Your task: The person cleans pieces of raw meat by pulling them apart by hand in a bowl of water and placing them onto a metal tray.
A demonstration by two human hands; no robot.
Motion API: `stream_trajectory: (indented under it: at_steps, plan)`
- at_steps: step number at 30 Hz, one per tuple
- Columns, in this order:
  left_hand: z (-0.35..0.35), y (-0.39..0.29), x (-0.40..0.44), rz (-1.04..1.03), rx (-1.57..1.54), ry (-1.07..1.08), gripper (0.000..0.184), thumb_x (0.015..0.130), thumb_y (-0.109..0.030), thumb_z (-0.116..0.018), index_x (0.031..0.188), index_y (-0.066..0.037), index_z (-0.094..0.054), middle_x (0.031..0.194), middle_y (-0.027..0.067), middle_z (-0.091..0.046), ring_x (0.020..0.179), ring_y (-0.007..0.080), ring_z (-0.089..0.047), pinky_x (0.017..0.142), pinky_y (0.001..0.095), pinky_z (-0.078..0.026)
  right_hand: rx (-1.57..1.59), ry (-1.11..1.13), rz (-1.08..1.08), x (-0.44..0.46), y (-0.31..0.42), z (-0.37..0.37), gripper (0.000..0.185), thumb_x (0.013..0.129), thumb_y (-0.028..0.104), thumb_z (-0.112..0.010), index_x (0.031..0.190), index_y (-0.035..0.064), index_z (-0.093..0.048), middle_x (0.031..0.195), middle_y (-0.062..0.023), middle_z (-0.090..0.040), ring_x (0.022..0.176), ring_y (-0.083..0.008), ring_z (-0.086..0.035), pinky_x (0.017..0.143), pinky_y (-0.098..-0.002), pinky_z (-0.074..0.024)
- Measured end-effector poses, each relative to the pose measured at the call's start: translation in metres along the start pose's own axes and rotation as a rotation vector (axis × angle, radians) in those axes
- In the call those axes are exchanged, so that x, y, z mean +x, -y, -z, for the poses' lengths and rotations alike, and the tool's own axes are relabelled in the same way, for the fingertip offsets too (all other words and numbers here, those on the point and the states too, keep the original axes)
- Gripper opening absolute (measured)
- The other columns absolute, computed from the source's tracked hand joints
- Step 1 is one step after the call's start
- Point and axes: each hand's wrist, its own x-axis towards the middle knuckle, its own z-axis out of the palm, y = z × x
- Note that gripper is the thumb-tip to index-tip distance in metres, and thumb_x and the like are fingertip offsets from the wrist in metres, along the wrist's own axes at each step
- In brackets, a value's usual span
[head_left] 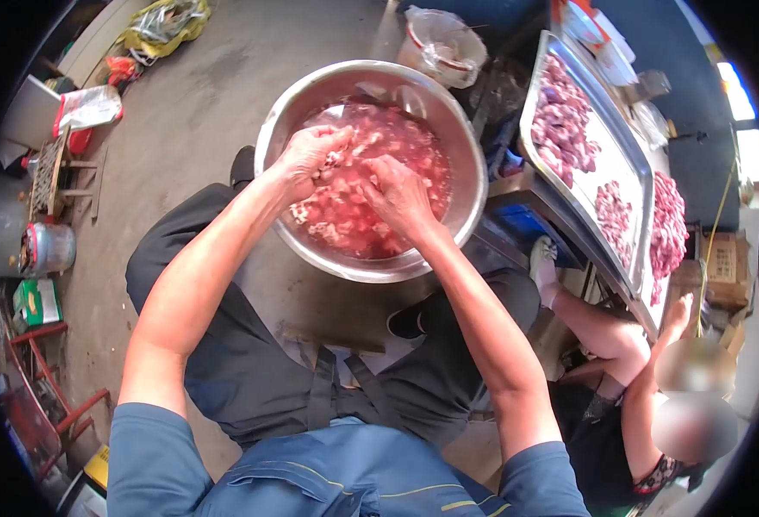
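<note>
A large round metal basin (267, 155) stands on the floor in front of me, holding reddish liquid and many small pale-pink meat pieces (332, 231). Over its left half, my left hand (311, 159) has its fingers curled round a few of these pieces. To its right, my right hand (397, 191) is closed above the liquid, fingers bent and pressed together. Whatever lies between those fingers is too small to make out. The two hands are apart, with floating pieces between them.
At the right, a metal tray (599, 151) holds meat heaps, with another meat pile (668, 226) beside it. Behind the basin stands a bucket lined with plastic (441, 47). Another person (638, 379) sits at lower right. A red chair (39, 396) and jar (50, 248) are at left.
</note>
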Motion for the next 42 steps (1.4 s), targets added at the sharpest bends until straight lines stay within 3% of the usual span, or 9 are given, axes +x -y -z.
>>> stream_trajectory:
  at_steps: [4, 12, 15, 18, 21, 24, 28, 31, 42]
  plan:
    - [0.006, -0.009, -0.002, 0.003, -0.15, 0.05, 0.025, 0.088, -0.032, -0.068, 0.086, -0.008, -0.06, 0.068, -0.0015, -0.058, 0.052, 0.006, -0.055, 0.04, 0.0162, -0.037, -0.017, 0.116, -0.039, 0.02, 0.002, -0.037, 0.032, 0.081, 0.022, -0.066, 0.109, 0.0085, -0.06, 0.103, -0.013, -0.06, 0.091, -0.0337, -0.062, 0.076, -0.045, -0.0495]
    - [0.013, -0.002, 0.007, -0.003, -0.071, 0.053, 0.012, 0.084, 0.001, -0.062, 0.095, -0.001, -0.057, 0.081, 0.0085, -0.064, 0.063, 0.012, -0.06, 0.046, 0.022, -0.046, -0.086, 0.353, 0.033, 0.01, -0.005, -0.052, 0.015, 0.08, 0.016, -0.063, 0.076, 0.0018, -0.064, 0.073, -0.0198, -0.063, 0.071, -0.0356, -0.064, 0.067, -0.0449, -0.0501]
    - [0.014, 0.006, 0.009, -0.034, 0.048, -0.038, 0.011, 0.084, -0.001, -0.064, 0.094, -0.002, -0.059, 0.078, 0.008, -0.064, 0.064, 0.0112, -0.06, 0.047, 0.0227, -0.047, 0.241, 0.177, -0.19, 0.002, -0.011, -0.024, 0.017, 0.082, 0.015, -0.061, 0.087, 0.0005, -0.067, 0.07, -0.0202, -0.063, 0.068, -0.0278, -0.066, 0.064, -0.0401, -0.0508]
    - [0.015, 0.014, 0.012, -0.095, 0.254, -0.076, 0.01, 0.087, -0.012, -0.066, 0.088, -0.003, -0.062, 0.076, 0.0067, -0.064, 0.063, 0.0093, -0.059, 0.047, 0.0229, -0.046, 0.748, 0.046, -0.253, -0.007, -0.023, -0.003, 0.02, 0.088, 0.002, -0.057, 0.106, -0.0002, -0.065, 0.09, -0.0063, -0.07, 0.081, -0.0067, -0.062, 0.069, -0.023, -0.0492]
    - [0.0, 0.009, -0.007, 0.154, 0.394, 0.148, 0.035, 0.09, -0.04, -0.064, 0.085, -0.005, -0.064, 0.075, 0.0016, -0.063, 0.063, 0.0052, -0.056, 0.05, 0.0195, -0.044, 0.853, 0.028, -0.278, -0.012, -0.023, 0.009, 0.026, 0.088, -0.001, -0.054, 0.114, -0.0017, -0.06, 0.1, -0.0059, -0.069, 0.092, -0.0098, -0.063, 0.077, -0.0226, -0.0498]
    - [-0.012, 0.021, -0.006, 0.069, 0.449, 0.214, 0.036, 0.089, -0.041, -0.065, 0.088, -0.005, -0.066, 0.075, -0.0009, -0.062, 0.064, 0.0036, -0.055, 0.051, 0.0185, -0.042, 0.831, -0.051, -0.263, -0.015, -0.011, 0.005, 0.032, 0.086, 0.0, -0.056, 0.118, -0.0002, -0.057, 0.098, -0.0079, -0.07, 0.092, -0.0126, -0.066, 0.077, -0.0253, -0.0516]
    - [-0.013, 0.022, -0.002, 0.029, 0.636, 0.234, 0.027, 0.086, -0.032, -0.069, 0.091, -0.006, -0.066, 0.078, -0.0008, -0.063, 0.069, 0.0042, -0.056, 0.054, 0.0198, -0.042, 0.45, -0.057, -0.274, -0.02, -0.003, 0.008, 0.044, 0.081, -0.001, -0.062, 0.124, 0.0022, -0.054, 0.096, -0.0103, -0.071, 0.089, -0.0122, -0.067, 0.076, -0.0262, -0.0532]
    - [-0.015, 0.024, -0.001, -0.011, 0.546, 0.218, 0.018, 0.085, -0.022, -0.069, 0.091, -0.005, -0.066, 0.08, 0.0005, -0.064, 0.071, 0.0056, -0.057, 0.057, 0.0201, -0.044, 0.339, -0.112, -0.236, -0.021, -0.002, 0.007, 0.039, 0.08, 0.009, -0.064, 0.117, 0.0016, -0.057, 0.092, -0.0197, -0.067, 0.085, -0.0313, -0.068, 0.073, -0.039, -0.0534]
    - [-0.019, 0.025, -0.002, 0.01, 0.442, 0.196, 0.015, 0.086, -0.018, -0.068, 0.093, -0.005, -0.064, 0.08, 0.0012, -0.064, 0.066, 0.0072, -0.059, 0.054, 0.0201, -0.045, 0.237, -0.132, -0.159, -0.021, -0.004, 0.001, 0.015, 0.086, 0.014, -0.059, 0.092, 0.0, -0.061, 0.079, -0.0203, -0.064, 0.076, -0.0339, -0.065, 0.065, -0.043, -0.0495]
